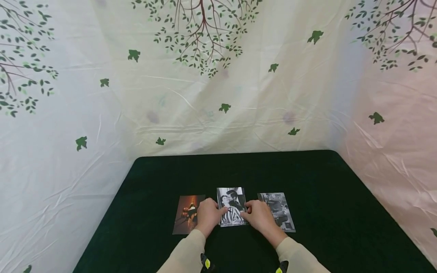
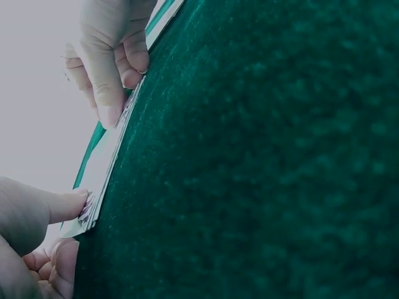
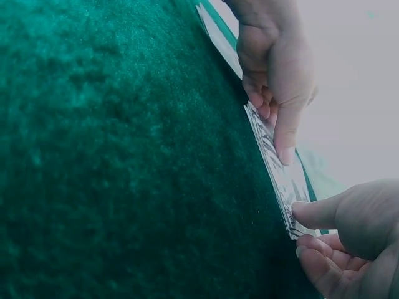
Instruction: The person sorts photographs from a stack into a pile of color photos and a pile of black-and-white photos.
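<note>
A stack of several photo cards [image 1: 232, 218], with a black-and-white picture of two people on top, lies in the middle of the dark green table. My left hand [image 1: 209, 214] pinches its left edge, thumb over the top picture and fingers along the side. At the opposite edge my right hand [image 1: 259, 214] holds it the same way. In the left wrist view, the layered edges of the stack [image 2: 103, 168] show between both hands. The right wrist view shows the right thumb [image 3: 318, 213] on the top card and curled fingers at the corner.
To the left lies an orange-brown photo card [image 1: 182, 223], partly covered by the left hand. A grey photo card [image 1: 285, 214] lies to the right, partly behind the right hand. Pale cloth with printed leaves [image 1: 218, 125] hangs around the green tabletop [image 1: 232, 170].
</note>
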Demonstrator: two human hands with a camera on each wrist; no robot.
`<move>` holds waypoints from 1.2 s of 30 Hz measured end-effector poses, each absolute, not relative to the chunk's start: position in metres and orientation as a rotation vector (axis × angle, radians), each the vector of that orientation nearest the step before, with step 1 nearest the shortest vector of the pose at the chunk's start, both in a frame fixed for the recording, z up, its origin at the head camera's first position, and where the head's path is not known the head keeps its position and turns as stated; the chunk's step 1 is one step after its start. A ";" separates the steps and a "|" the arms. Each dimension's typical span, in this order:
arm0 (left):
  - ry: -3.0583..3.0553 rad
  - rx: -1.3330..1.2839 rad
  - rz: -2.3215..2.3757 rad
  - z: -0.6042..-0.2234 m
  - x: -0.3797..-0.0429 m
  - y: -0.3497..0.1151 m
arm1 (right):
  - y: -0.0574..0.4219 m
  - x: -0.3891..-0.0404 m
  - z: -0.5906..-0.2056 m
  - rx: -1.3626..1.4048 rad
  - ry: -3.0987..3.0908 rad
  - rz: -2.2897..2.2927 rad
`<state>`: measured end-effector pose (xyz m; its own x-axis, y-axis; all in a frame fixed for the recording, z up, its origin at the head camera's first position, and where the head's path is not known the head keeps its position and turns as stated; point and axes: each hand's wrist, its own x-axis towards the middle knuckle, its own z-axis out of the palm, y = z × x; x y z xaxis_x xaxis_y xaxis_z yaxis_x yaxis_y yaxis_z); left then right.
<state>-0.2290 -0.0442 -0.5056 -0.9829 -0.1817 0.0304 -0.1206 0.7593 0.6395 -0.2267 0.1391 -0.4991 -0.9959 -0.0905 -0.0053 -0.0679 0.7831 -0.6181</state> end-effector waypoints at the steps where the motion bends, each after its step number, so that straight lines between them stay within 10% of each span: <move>1: -2.863 0.247 -1.041 -0.505 -0.229 -0.044 | 0.139 -0.227 -0.499 -0.129 2.935 -1.015; 36: -2.631 0.248 -1.290 -0.508 -0.224 -0.047 | 0.141 -0.226 -0.501 -0.090 2.908 -1.072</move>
<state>-0.2243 -0.0474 -0.5082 -0.9658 -0.2370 0.1053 -0.0618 0.6046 0.7941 -0.2262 0.1408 -0.5011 -0.9975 -0.0683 -0.0184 -0.0400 0.7593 -0.6495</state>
